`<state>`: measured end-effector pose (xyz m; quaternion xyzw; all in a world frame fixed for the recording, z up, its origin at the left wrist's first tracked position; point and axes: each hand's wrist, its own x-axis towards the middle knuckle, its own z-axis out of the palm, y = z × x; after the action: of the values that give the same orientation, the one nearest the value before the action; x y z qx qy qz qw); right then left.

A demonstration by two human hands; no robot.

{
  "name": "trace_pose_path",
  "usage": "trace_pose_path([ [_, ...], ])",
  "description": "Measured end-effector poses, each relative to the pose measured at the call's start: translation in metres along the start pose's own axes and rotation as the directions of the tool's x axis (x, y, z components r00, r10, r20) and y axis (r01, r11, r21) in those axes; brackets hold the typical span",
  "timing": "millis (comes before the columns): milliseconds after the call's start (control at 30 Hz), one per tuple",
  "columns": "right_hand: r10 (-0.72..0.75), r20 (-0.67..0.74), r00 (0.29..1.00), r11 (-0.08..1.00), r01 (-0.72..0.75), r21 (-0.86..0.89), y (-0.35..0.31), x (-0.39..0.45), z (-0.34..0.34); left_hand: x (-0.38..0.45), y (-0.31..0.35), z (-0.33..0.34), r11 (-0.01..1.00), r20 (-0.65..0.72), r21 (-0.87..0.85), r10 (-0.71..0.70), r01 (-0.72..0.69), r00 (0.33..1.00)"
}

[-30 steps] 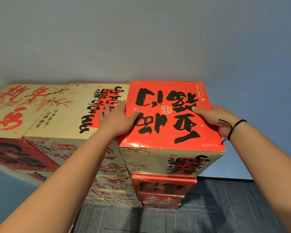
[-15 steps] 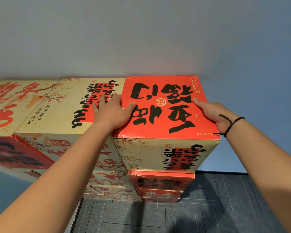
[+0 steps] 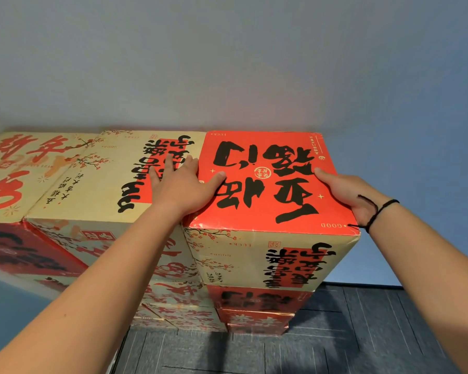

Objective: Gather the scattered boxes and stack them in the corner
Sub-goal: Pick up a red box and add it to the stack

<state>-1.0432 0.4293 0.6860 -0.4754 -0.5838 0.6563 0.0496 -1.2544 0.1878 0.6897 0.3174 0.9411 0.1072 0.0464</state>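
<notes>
Dark grey carpet tiles (image 3: 349, 344) lie nearest us, below a blue-grey wall (image 3: 227, 63). On the right-hand stack, against that wall, our red-topped box (image 3: 268, 182) sits uppermost. Our left hand (image 3: 181, 184) lies flat with straight fingers across the seam onto the cream neighbouring box (image 3: 97, 179), thumb on red; our right hand (image 3: 346, 190) grips the red top's right edge, fingers hidden.

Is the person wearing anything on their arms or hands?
Both arms are bare, with no sleeves in view. The right hand has a thin black cord bracelet looped around the wrist, one strand crossing the back of the hand. The left hand shows no bracelet or glove.
</notes>
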Motion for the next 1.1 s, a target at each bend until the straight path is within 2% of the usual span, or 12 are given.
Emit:
trace_pose_path([
  [167,-0.026,0.014,1.000,1.000,0.025,0.015,-0.004,0.000,0.000,0.000,-0.002,0.000,1.000,-0.001,-0.013,-0.019,0.019,1.000],
  [367,-0.037,-0.012,0.999,0.999,0.036,-0.031,-0.002,0.005,0.000,-0.006,-0.001,-0.001,0.999,0.078,-0.039,-0.034,0.038,0.996],
  [567,-0.029,0.020,0.999,0.999,0.030,-0.011,-0.002,0.005,0.000,-0.009,-0.006,-0.001,0.998,0.110,-0.036,-0.040,0.044,0.993],
  [867,-0.021,0.056,0.998,1.000,0.021,0.002,0.000,0.003,-0.005,-0.012,-0.012,-0.001,0.999,0.107,-0.031,-0.034,0.038,0.994],
  [1100,-0.057,0.016,0.998,0.997,0.058,-0.059,0.001,0.002,-0.003,-0.013,-0.020,-0.005,0.999,0.119,0.013,-0.036,0.034,0.992],
])
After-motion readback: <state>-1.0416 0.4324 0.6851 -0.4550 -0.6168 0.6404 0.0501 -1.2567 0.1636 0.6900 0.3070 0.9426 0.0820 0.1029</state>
